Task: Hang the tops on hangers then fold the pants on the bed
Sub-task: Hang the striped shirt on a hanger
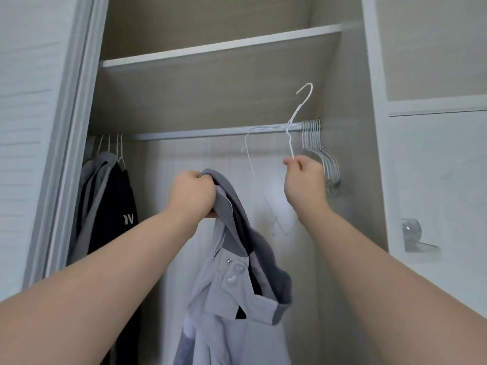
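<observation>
Head view: a grey and lilac jacket [237,285] is held up by its ribbed collar, which is gripped in the curled left hand [193,194], and the rest of it hangs down before an open wardrobe. Just to its right, a white wire hanger [297,111] is pinched between thumb and fingers of the right hand [305,180], tilted, with its hook raised above the metal rail [197,133]. A bunch of empty hangers [320,154] is hung at the rail's right end, close behind that hand. At the left end, dark and grey garments [113,206] are hung, partly hidden by the sliding door [31,101]. A beige shelf [210,52] is fixed above the rail. A clear holder [412,234] is mounted on the white side panel [434,180].
</observation>
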The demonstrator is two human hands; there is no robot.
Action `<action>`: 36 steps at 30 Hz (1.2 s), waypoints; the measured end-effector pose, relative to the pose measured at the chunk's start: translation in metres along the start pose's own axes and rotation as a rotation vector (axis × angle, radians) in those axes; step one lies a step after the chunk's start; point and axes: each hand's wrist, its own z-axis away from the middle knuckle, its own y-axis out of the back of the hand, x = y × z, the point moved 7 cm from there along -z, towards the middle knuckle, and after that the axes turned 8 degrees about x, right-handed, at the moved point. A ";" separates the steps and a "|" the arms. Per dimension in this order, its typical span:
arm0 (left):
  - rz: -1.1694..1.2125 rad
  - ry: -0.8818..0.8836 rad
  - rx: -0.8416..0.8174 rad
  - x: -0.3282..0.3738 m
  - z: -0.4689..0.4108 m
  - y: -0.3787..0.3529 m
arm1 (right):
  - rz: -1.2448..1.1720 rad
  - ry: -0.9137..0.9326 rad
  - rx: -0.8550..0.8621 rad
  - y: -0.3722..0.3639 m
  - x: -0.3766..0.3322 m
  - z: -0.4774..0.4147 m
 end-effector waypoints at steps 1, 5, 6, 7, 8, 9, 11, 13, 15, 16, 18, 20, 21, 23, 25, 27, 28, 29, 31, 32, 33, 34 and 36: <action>-0.003 0.006 0.009 0.002 0.012 0.009 | -0.040 0.000 -0.022 0.011 -0.003 0.016; -0.044 0.015 0.018 0.001 0.067 0.048 | -0.178 -0.053 -0.109 0.069 -0.016 0.085; -0.050 0.029 0.010 -0.002 0.082 0.056 | -0.218 -0.087 -0.118 0.083 -0.019 0.102; -0.054 0.044 -0.004 -0.004 0.097 0.064 | -0.256 -0.123 -0.119 0.099 -0.022 0.119; -0.058 0.061 -0.019 -0.007 0.111 0.069 | -0.283 -0.156 -0.118 0.115 -0.024 0.136; -0.060 0.081 -0.028 -0.010 0.126 0.074 | -0.294 -0.181 -0.116 0.131 -0.026 0.152; -0.061 0.126 -0.040 -0.018 0.158 0.083 | -0.297 -0.211 -0.110 0.164 -0.025 0.185; -0.077 0.158 -0.049 -0.027 0.191 0.091 | -0.340 -0.250 -0.089 0.199 -0.021 0.219; -0.111 0.171 -0.080 -0.037 0.222 0.098 | -0.360 -0.305 -0.063 0.232 -0.013 0.248; -0.130 0.173 -0.100 -0.043 0.238 0.101 | -0.349 -0.339 -0.075 0.246 -0.008 0.260; -0.187 0.187 -0.122 -0.057 0.269 0.107 | -0.318 -0.419 -0.135 0.266 0.001 0.280; -0.261 0.227 -0.135 -0.074 0.300 0.112 | -0.286 -0.503 -0.179 0.288 0.011 0.294; -0.298 0.256 -0.149 -0.083 0.316 0.113 | -0.258 -0.541 -0.195 0.300 0.016 0.299; -0.374 0.318 -0.186 -0.100 0.348 0.113 | -0.217 -0.606 -0.238 0.329 0.026 0.312; -0.447 0.382 -0.220 -0.111 0.384 0.110 | -0.225 -0.642 -0.301 0.364 0.029 0.326; -0.512 0.457 -0.231 -0.118 0.420 0.104 | -0.212 -0.661 -0.369 0.403 0.027 0.341; -0.542 0.498 -0.235 -0.123 0.437 0.101 | -0.202 -0.670 -0.398 0.424 0.025 0.350; -0.582 0.536 -0.243 -0.127 0.454 0.098 | -0.188 -0.676 -0.423 0.446 0.023 0.359; -0.674 0.597 -0.267 -0.136 0.487 0.093 | -0.112 -0.680 -0.459 0.492 0.019 0.383; -0.718 0.610 -0.272 -0.140 0.504 0.093 | -0.067 -0.679 -0.478 0.515 0.017 0.395; -0.766 0.614 -0.282 -0.144 0.520 0.092 | -0.030 -0.680 -0.502 0.536 0.014 0.408; -0.805 0.620 -0.302 -0.149 0.535 0.091 | 0.002 -0.681 -0.531 0.555 0.012 0.420; -0.853 0.656 -0.366 -0.156 0.567 0.086 | 0.053 -0.695 -0.589 0.585 0.007 0.442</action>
